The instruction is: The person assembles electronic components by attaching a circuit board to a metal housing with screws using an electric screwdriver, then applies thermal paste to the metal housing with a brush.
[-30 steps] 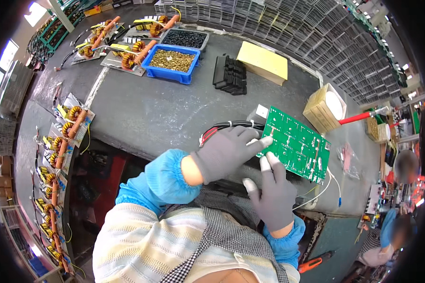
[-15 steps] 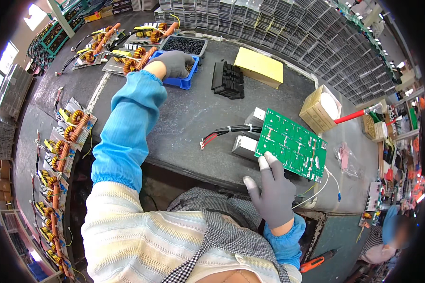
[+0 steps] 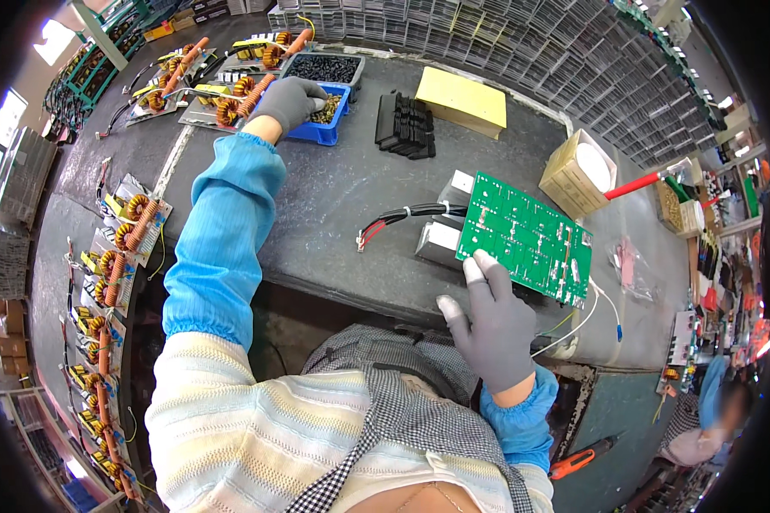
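Note:
My left hand (image 3: 293, 104), in a grey glove, is over the left side of a blue bin (image 3: 318, 135) holding small brass-coloured parts. Its fingers are curled together, and whatever they pinch is hidden. My right hand (image 3: 498, 333), gloved with pale fingertips, lies with fingers stretched out and thumb apart. Two of its fingertips touch the near left corner of a green circuit board (image 3: 522, 244). The board lies tilted, solder side up, over silvery metal blocks (image 3: 439, 240). Black and red wires (image 3: 402, 214) run from it to the left; white leads come out on the right.
Behind the blue bin stands a grey tray (image 3: 338, 67) of black parts. Black plastic pieces (image 3: 405, 126), a yellow-topped stack (image 3: 462, 98) and a carton (image 3: 577, 175) sit farther right. Coil assemblies (image 3: 124, 235) line the left. An orange-handled tool (image 3: 573, 463) is low right.
My left hand has drawn back toward the left of the blue bin, uncovering more of the brass-coloured parts. The right hand stays at the board's corner. The view has shifted slightly.

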A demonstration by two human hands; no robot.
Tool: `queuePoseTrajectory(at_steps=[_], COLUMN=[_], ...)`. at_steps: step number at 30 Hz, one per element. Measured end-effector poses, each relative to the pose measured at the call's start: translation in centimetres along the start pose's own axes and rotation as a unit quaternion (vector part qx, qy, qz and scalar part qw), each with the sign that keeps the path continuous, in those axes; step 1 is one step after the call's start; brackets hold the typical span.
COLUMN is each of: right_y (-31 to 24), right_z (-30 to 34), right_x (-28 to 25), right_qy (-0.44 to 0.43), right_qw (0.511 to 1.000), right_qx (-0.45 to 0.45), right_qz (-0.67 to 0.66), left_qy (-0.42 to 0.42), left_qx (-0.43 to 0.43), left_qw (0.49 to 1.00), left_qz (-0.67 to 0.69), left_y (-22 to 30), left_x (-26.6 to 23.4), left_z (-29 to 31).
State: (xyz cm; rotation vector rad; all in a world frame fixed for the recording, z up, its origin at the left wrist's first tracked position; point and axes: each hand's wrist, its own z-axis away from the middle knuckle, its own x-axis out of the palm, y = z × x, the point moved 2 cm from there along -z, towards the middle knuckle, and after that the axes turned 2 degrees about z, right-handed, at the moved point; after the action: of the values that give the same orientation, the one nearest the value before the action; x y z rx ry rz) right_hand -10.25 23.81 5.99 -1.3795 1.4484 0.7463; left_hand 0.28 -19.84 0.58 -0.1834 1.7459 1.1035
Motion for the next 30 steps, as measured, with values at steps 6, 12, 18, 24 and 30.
queuePoseTrajectory(at_steps=[6,12,18,24,30], right_y=[0.0,-0.1,-0.2,-0.4,0.1], right_z=[0.1,0.2,0.2,0.7,1.1], right_x=[0.2,0.5,0.3,0.1,0.4], right_qy=[0.003,0.006,-0.003,-0.01,-0.003], right_qw=[1.0,1.0,1.0,1.0,1.0], right_qx=[-0.006,-0.006,-0.007,-0.003,0.02], right_qz=[0.012,0.011,0.025,0.027,0.002], left_qy=[0.015,0.089,0.03,-0.088,-0.225], left_qx=[-0.087,-0.103,-0.09,-0.088,0.002], left_qw=[0.962,0.844,0.559,0.349,0.479], left_qz=[0.258,0.519,0.824,0.929,0.848], left_y=[-1.2,-1.8,-5.7,-4.9,3.5], left_x=[0.1,-0.9,-0.8,-0.9,1.4], left_z=[0.7,1.3,1.2,2.1,2.4])
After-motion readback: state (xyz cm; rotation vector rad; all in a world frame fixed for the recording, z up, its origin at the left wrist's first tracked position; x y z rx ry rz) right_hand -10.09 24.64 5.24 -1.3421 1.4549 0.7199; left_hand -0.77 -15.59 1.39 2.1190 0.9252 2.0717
